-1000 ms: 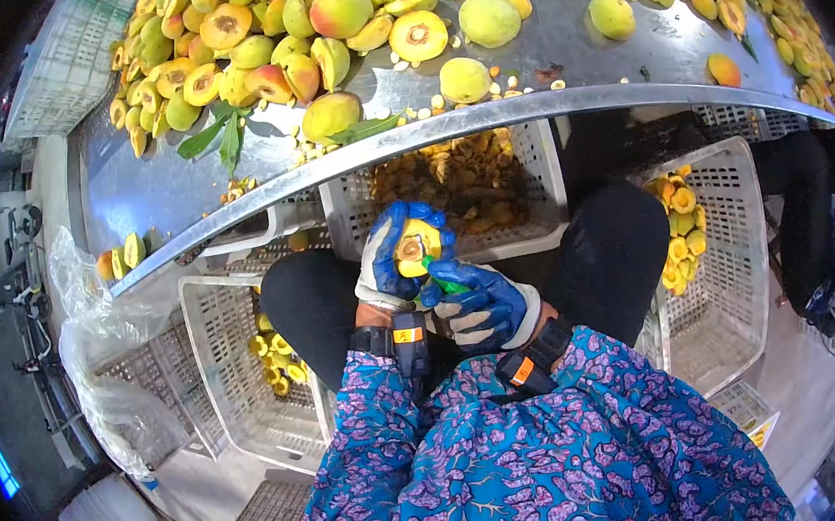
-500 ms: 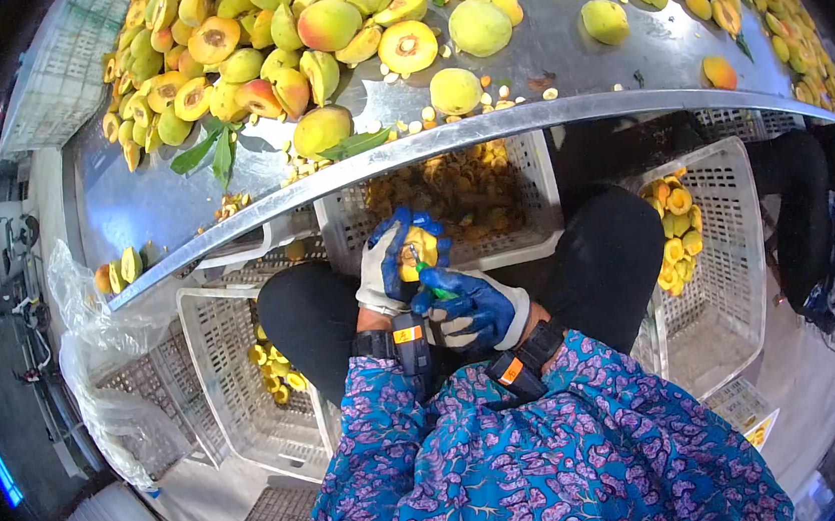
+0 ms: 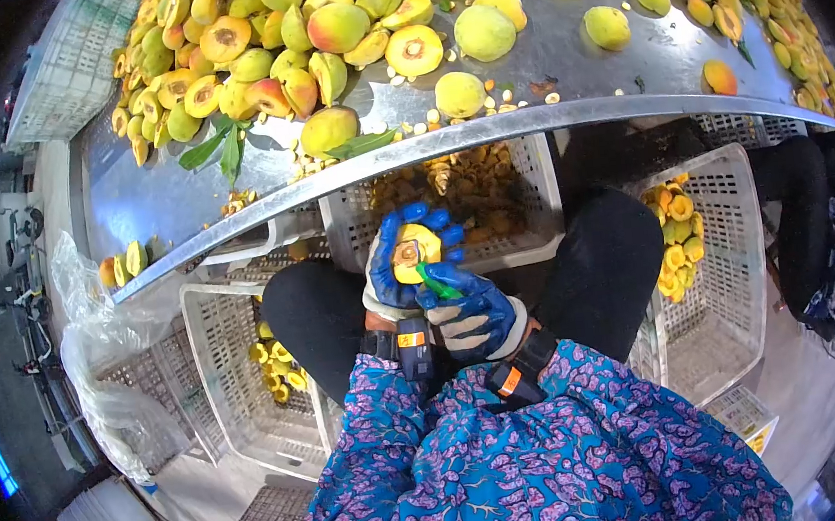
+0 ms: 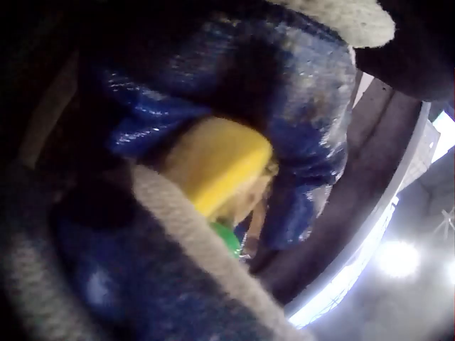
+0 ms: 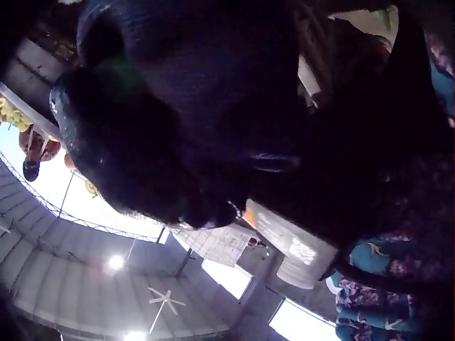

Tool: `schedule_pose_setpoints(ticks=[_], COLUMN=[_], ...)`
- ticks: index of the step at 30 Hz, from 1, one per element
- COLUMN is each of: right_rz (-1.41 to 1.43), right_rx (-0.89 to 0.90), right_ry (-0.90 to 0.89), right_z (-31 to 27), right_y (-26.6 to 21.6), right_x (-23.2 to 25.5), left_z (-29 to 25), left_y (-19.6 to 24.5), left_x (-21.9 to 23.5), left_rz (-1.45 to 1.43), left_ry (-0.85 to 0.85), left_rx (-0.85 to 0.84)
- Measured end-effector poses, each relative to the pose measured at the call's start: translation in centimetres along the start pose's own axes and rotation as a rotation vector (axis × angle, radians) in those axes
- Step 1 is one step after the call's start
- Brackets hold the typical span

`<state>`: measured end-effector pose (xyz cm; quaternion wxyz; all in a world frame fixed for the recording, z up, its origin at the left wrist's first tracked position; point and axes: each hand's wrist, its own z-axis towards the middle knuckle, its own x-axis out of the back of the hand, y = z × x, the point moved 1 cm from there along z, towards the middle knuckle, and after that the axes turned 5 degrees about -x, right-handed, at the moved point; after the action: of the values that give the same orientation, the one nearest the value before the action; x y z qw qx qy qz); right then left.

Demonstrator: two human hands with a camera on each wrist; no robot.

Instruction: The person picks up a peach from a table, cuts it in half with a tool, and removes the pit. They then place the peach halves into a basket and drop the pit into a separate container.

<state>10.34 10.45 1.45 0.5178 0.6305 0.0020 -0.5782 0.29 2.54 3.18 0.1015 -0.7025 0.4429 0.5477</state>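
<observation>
In the head view my left hand (image 3: 385, 269), in a blue-coated glove, holds a yellow peach half (image 3: 426, 241) with its cut face up. A brown pit area shows in the middle of that face. My gloved right hand (image 3: 478, 315) grips a small tool by its green handle (image 3: 438, 284), right at the fruit's near edge; the working end is hidden. From the left wrist, the peach half (image 4: 224, 163) sits between blue glove fingers, with the green handle (image 4: 226, 238) just below. The right wrist view is mostly dark glove (image 5: 192, 106).
A metal table (image 3: 571, 75) ahead bears heaped peaches (image 3: 266, 49), loose kernels and leaves. Beneath its edge stands a crate (image 3: 542, 193) of brown scraps. Crates with yellow peach halves flank my knees, one left (image 3: 233, 379) and one right (image 3: 733, 300). Plastic film (image 3: 96, 362) hangs at far left.
Half a second ago the green-handled tool lay over the middle of the peach's cut face; now it is at the near edge. The left fingers have spread wider around the fruit.
</observation>
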Motion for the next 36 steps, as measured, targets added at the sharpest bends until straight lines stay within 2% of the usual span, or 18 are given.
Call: schedule_pose_setpoints(ticks=[4, 8, 10, 12, 13, 14, 16, 17, 18, 20, 22, 24, 26, 28, 30, 31, 34, 36], right_rz=[0.052, 0.078, -0.019, -0.223, -0.196, -0.448, -0.952, -1.143, -1.506, -2.098, -2.059, -2.109, -2.12, -2.164, -2.181, -2.185, -2.164, -2.147], right_rx=[0.027, 0.189, 0.168, 0.183, 0.245, 0.324, 0.458, 0.535, 0.775, 0.556, 0.422, 0.388, 0.382, 0.337, 0.277, 0.26, 0.306, 0.267], right_ry=[-0.089, 0.139, 0.112, 0.076, 0.162, 0.405, 0.91, 1.08, 1.262, 1.613, 1.631, 1.704, 1.74, 1.726, 1.7, 1.686, 1.676, 1.693], right_z=[0.6, 0.4, -0.1, -1.3, -1.5, -1.4, -1.1, -1.2, -1.1, -1.4, -1.7, -1.3, -1.4, -1.1, -1.0, -1.0, -0.9, -0.7], right_y=[-0.4, -0.8, -1.0, -1.7, -2.6, -3.1, -3.6, -3.9, -4.0, -5.1, -5.7, -4.4, -4.0, -3.4, -3.2, -3.2, -2.7, -2.5], right_x=[0.4, -0.9, -1.6, -3.2, -2.5, -2.1, -2.0, -2.3, -2.3, -1.4, 0.2, -1.7, -1.7, -2.0, -2.3, -2.4, -2.5, -2.2], left_z=[1.4, 2.6, 3.5, 3.7, 3.6, 3.9, 4.4, 3.8, 2.9, 1.4, -0.9, -3.8, -7.7, -11.4, -13.1, -13.6, -8.7, -4.1], left_y=[0.1, 0.2, 1.0, 0.8, 0.6, 0.3, 0.8, 1.2, 1.7, 3.3, 4.9, 8.6, 13.2, 17.6, 20.3, 22.5, 20.9, 18.7], left_x=[3.6, 5.1, 6.4, 6.7, 6.8, 6.8, 6.9, 7.0, 5.5, 1.6, -2.5, -3.1, -4.8, -4.2, -3.6, 0.2, -2.4, -8.0], left_rz=[-0.154, 0.271, 0.025, 0.1, 0.143, 0.274, 0.197, 0.694, 1.193, 1.311, 0.549, 0.909, 1.024, 1.096, 1.573, 2.068, 1.946, 2.112], left_ry=[-0.105, 0.129, 0.311, 0.308, 0.306, 0.425, 0.312, 0.276, 0.219, 0.239, 0.358, 0.406, 0.436, 0.59, 1.095, 1.119, 0.891, 0.584], left_rx=[0.067, 0.013, 0.048, -0.013, -0.029, -0.065, -0.094, -0.284, -0.48, -0.559, -0.281, -0.585, -0.811, -0.914, -0.757, -0.841, -1.025, -1.018])
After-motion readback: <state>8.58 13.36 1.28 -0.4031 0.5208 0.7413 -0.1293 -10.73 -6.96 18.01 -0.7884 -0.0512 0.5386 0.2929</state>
